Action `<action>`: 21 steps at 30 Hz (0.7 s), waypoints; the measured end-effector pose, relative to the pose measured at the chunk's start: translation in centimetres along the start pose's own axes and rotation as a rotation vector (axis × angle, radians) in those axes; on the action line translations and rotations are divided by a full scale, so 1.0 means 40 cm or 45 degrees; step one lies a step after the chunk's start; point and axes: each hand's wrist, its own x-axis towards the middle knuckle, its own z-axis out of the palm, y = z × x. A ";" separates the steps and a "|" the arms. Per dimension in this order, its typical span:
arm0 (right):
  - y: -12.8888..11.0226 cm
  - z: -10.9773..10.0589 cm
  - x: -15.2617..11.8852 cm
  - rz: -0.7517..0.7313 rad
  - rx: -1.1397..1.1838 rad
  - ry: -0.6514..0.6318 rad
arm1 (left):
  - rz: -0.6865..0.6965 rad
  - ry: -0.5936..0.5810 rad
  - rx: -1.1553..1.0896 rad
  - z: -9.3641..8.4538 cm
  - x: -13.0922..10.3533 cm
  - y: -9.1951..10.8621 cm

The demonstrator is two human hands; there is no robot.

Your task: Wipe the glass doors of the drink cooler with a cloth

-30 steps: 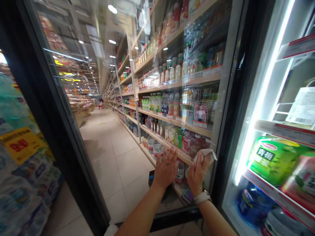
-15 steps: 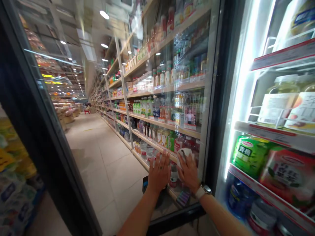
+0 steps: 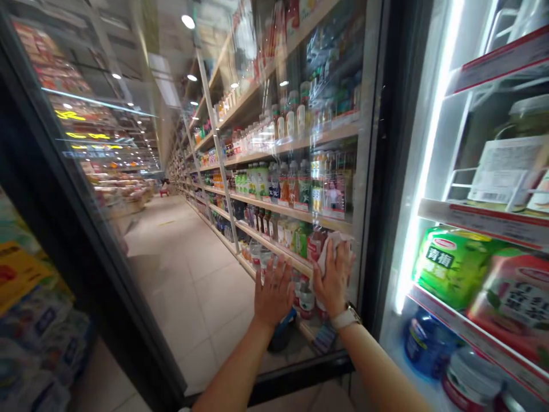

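Observation:
My right hand (image 3: 332, 286) presses a crumpled white cloth (image 3: 322, 258) against the glass door near its lower right corner. Its fingers point up over the cloth, and a watch (image 3: 348, 316) circles the wrist. To the left, my left hand (image 3: 273, 294) lies flat on the pane with fingers spread and nothing in it. The door's dark frame (image 3: 122, 292) slants down the left side, and its bottom rail (image 3: 300, 375) runs below both forearms. Bottles on shelves show in or through the glass behind my hands; whether some are reflections I cannot tell.
On the right, a lit fridge holds a green drink pack (image 3: 450, 266), a red pack (image 3: 514, 294) and a blue bottle (image 3: 429, 346) on wire shelves. Stacked packages (image 3: 38, 320) stand at lower left beyond the frame. A tiled aisle (image 3: 206, 297) appears in the glass.
My right hand has slid up and slightly right on the glass with the cloth. The left hand stays flat, a little lower on the left. The view has shifted slightly.

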 end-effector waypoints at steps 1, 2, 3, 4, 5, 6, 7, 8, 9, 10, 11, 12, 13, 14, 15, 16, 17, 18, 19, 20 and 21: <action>0.001 0.002 -0.006 0.008 0.009 -0.009 | 0.000 -0.003 0.005 0.000 -0.001 0.001; 0.001 0.005 -0.015 0.016 0.019 -0.024 | 0.001 -0.002 0.010 0.001 -0.002 0.002; 0.001 0.008 -0.027 0.026 0.029 -0.038 | 0.002 0.000 0.016 0.001 -0.002 0.003; 0.000 0.012 -0.041 0.035 0.040 -0.041 | 0.005 0.002 0.020 0.000 -0.003 0.004; -0.001 0.015 -0.054 0.043 0.051 -0.036 | 0.009 0.004 0.025 0.000 -0.003 0.005; -0.003 0.017 -0.067 0.052 0.063 -0.028 | 0.011 0.002 0.032 -0.001 -0.004 0.006; -0.005 0.018 -0.077 0.058 0.077 -0.019 | 0.010 -0.004 0.040 -0.003 -0.005 0.006; -0.005 0.017 -0.084 0.057 0.096 -0.009 | 0.008 -0.013 0.047 -0.004 -0.006 0.007; -0.004 0.013 -0.087 0.047 0.117 0.001 | 0.004 -0.023 0.053 -0.005 -0.007 0.007; 0.000 0.007 -0.087 0.033 0.137 0.011 | 0.000 -0.030 0.058 -0.006 -0.008 0.008; 0.006 -0.001 -0.084 0.017 0.157 0.025 | -0.004 -0.039 0.060 -0.007 -0.009 0.008; 0.013 -0.011 -0.079 -0.002 0.176 0.043 | -0.006 -0.050 0.061 -0.008 -0.009 0.009; 0.022 -0.024 -0.072 -0.021 0.194 0.061 | -0.006 -0.061 0.060 -0.008 -0.010 0.009; 0.031 -0.038 -0.063 -0.040 0.208 0.080 | -0.006 -0.070 0.058 -0.009 -0.010 0.009; 0.038 -0.054 -0.053 -0.058 0.216 0.106 | -0.007 -0.075 0.056 -0.009 -0.009 0.009; 0.045 -0.071 -0.042 -0.074 0.219 0.133 | -0.006 -0.074 0.053 -0.010 -0.008 0.010; 0.049 -0.091 -0.029 -0.090 0.228 0.159 | -0.006 -0.066 0.049 -0.010 -0.006 0.010; 0.051 -0.111 -0.015 -0.092 0.247 0.175 | -0.007 -0.055 0.043 -0.010 -0.005 0.010; 0.051 -0.132 0.001 -0.079 0.284 0.174 | -0.006 -0.044 0.035 -0.011 -0.003 0.010; 0.050 -0.152 0.017 -0.047 0.337 0.146 | -0.006 -0.033 0.026 -0.010 -0.002 0.010; 0.047 -0.170 0.033 -0.003 0.396 0.094 | -0.007 -0.023 0.017 -0.010 -0.001 0.010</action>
